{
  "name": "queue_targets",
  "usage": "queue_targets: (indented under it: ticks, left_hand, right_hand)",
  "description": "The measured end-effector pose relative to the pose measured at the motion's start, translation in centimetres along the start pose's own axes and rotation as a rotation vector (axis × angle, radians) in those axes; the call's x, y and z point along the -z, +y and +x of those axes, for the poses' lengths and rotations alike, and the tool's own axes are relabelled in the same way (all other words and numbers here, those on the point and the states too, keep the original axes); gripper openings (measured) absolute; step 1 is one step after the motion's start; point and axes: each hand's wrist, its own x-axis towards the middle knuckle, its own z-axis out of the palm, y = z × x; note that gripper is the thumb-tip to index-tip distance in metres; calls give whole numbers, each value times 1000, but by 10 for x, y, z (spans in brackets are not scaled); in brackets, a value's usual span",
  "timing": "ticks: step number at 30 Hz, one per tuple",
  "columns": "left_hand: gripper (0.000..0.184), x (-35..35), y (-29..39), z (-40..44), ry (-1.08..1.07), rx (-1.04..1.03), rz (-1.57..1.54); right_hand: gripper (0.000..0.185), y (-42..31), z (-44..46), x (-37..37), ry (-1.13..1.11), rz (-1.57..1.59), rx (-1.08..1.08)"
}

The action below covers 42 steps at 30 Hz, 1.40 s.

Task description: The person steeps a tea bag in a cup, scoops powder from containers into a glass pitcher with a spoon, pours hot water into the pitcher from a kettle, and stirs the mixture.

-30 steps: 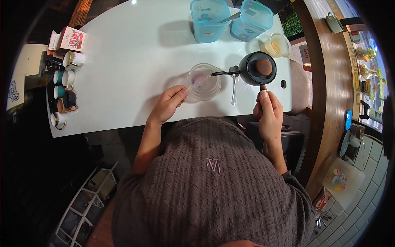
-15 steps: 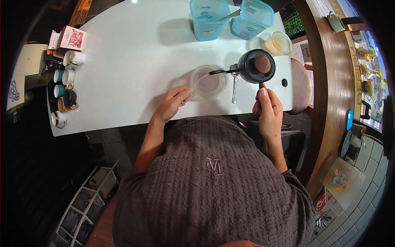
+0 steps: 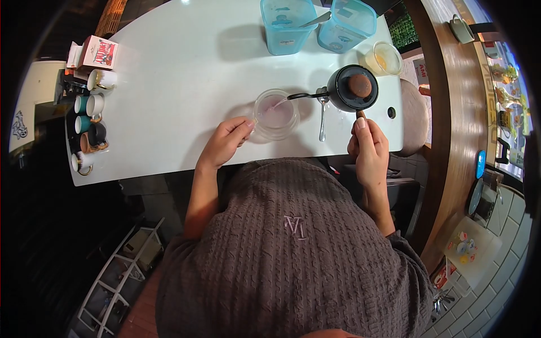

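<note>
My right hand (image 3: 369, 147) is closed around the wooden handle of a black gooseneck kettle (image 3: 341, 94), which has a round brown lid knob. Its thin spout reaches left over a clear glass cup (image 3: 276, 119), and a thin stream of water runs from the tip into it. Pale pinkish liquid shows inside the cup. With closed fingers, my left hand (image 3: 228, 141) grips the cup's handle at its left side. A metal spoon (image 3: 322, 125) lies on the table, partly beneath the kettle's spout.
Two blue translucent containers (image 3: 288, 28) stand at the back, a utensil resting across them. Beside the kettle is a clear bowl (image 3: 385, 58) with yellowish contents. Several cups (image 3: 97, 105) and a box (image 3: 100, 52) line the left end of the white table (image 3: 169, 84).
My left hand and the glass cup have shifted slightly left. Water keeps flowing from the spout, and the liquid in the cup looks fuller. The kettle has barely moved.
</note>
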Motion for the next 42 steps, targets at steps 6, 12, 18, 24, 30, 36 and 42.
queue_targets:
  ticks: [6, 12, 18, 24, 30, 36, 42]
  left_hand:
    - [25, -9, -13, 10, -94, 12, -140]
    - [26, -8, -5, 8, -29, -76, -63]
    - [26, -1, 5, 3, 68, -73, 36]
    - [25, -3, -6, 8, 2, 26, -69]
    - [23, -15, -16, 17, 12, -43, -168]
    - [22, -5, 6, 2, 137, -124, 23]
    - [29, 4, 15, -12, 166, -42, 80]
  right_hand:
    - [31, 2, 1, 0, 0, -5, 18]
    - [31, -1, -1, -1, -1, 11, 7]
    - [31, 2, 1, 3, -9, 6, 9]
    - [31, 1, 1, 4, -13, -13, 28]
    - [32, -1, -1, 5, -29, 16, -7]
    - [31, 2, 2, 5, -26, -3, 9]
    - [31, 3, 6, 6, -28, 1, 28]
